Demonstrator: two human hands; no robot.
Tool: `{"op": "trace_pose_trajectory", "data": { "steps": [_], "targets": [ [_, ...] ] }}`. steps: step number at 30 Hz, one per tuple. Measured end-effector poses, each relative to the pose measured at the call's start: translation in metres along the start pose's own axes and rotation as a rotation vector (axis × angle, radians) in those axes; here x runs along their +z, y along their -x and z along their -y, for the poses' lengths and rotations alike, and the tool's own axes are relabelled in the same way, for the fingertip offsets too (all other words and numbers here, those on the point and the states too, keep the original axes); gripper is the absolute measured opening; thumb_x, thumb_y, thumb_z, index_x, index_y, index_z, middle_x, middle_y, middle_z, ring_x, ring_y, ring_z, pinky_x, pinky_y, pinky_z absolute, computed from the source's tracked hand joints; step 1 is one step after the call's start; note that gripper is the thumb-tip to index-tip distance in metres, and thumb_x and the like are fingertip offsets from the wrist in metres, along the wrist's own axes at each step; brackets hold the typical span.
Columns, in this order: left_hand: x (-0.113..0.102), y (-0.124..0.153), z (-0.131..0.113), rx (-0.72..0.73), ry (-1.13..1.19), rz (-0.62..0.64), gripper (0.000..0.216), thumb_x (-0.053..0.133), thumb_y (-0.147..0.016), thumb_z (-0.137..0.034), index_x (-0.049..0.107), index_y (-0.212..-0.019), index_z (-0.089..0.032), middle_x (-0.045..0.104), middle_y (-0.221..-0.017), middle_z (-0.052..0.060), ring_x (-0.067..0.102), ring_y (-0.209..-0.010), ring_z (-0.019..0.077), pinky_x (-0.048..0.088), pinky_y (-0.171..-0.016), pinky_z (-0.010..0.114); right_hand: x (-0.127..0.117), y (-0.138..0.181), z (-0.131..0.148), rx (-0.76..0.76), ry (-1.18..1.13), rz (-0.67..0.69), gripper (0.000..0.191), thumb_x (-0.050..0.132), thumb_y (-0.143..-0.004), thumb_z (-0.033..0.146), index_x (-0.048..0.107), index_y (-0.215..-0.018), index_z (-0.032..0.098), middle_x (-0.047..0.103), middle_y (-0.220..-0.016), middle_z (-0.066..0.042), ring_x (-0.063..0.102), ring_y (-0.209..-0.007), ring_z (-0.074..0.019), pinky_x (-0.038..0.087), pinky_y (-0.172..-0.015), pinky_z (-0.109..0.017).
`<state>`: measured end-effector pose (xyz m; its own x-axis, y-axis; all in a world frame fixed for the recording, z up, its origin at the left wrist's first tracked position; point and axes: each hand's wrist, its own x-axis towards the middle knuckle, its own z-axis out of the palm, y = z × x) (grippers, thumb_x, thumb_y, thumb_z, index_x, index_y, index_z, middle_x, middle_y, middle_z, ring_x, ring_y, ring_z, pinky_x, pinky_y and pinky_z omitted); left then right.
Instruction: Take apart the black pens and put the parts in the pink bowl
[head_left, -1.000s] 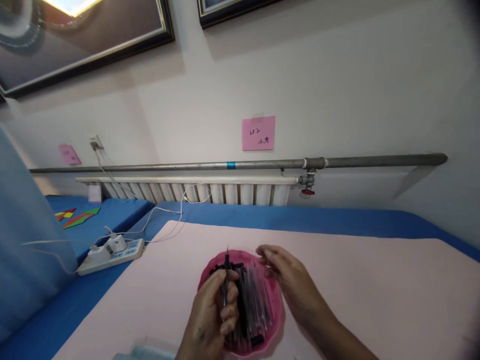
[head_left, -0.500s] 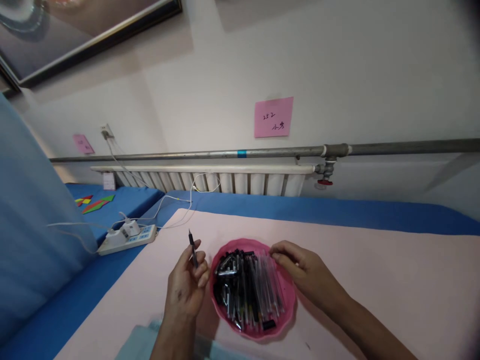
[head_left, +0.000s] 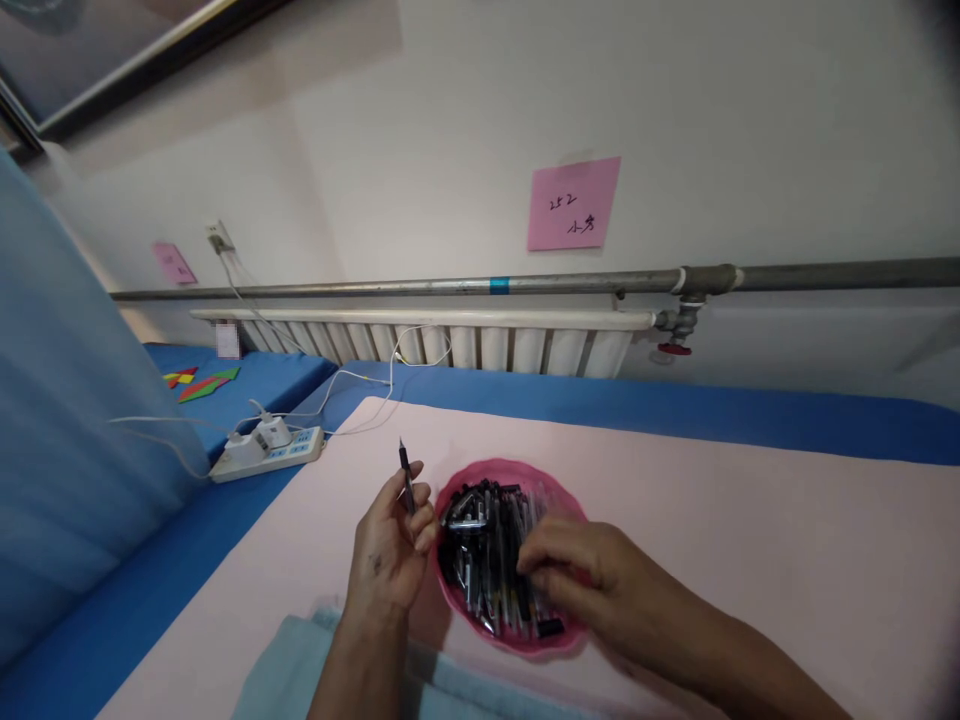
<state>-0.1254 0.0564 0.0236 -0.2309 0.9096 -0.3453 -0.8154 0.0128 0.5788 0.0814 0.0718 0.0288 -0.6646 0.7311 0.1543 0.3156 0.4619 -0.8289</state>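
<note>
My left hand (head_left: 391,555), palm up at the left of the basket, grips a dark pen (head_left: 407,478) with its tip pointing up. A pink scalloped plastic basket (head_left: 491,470) sits on the pink sheet and holds black and clear pen parts (head_left: 469,545). Among them, clear tubes (head_left: 536,500) lie at the right side and a short black cap (head_left: 550,627) near the front rim. Over the right part of the basket, my right hand (head_left: 607,575) has its thumb and fingers closed together. What they pinch, if anything, is hidden.
The pink sheet (head_left: 720,520) covers a blue surface (head_left: 750,410) against the wall. A power strip (head_left: 277,455) with plugs and white cables stands at the left. Light blue cloth (head_left: 285,665) lies in front. A radiator (head_left: 487,347) and pipe run behind.
My right hand has moved from the basket's upper right rim inward over the clear tubes. The left hand keeps its grip on the pen. The camera view has shifted slightly.
</note>
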Motion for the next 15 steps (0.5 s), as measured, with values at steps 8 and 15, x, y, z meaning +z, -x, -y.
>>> {"op": "trace_pose_trajectory", "data": {
  "steps": [8,15],
  "targets": [
    [0.000,0.000,0.003,-0.005,-0.020,0.009,0.010,0.046,-0.086,-0.017,0.054,-0.087,-0.012,0.037,-0.056,-0.006,0.025,-0.036,0.0031,0.019,-0.030,0.013,0.019,-0.001,0.000,-0.154,0.267,0.105,0.023,0.048,-0.081,0.007,0.064,-0.077,0.022,0.063,-0.080,-0.002,0.052,-0.079,-0.0174,0.040,-0.073,-0.031],
    [-0.002,-0.001,0.004,-0.031,-0.036,0.007,0.011,0.044,-0.088,-0.018,0.054,-0.088,-0.012,0.038,-0.057,-0.006,0.027,-0.036,0.0025,0.018,-0.030,0.013,0.036,-0.001,0.003,-0.137,0.413,0.198,0.024,0.050,-0.081,0.011,0.069,-0.089,0.023,0.061,-0.113,-0.005,0.046,-0.100,-0.0254,0.035,-0.086,-0.043]
  ]
}}
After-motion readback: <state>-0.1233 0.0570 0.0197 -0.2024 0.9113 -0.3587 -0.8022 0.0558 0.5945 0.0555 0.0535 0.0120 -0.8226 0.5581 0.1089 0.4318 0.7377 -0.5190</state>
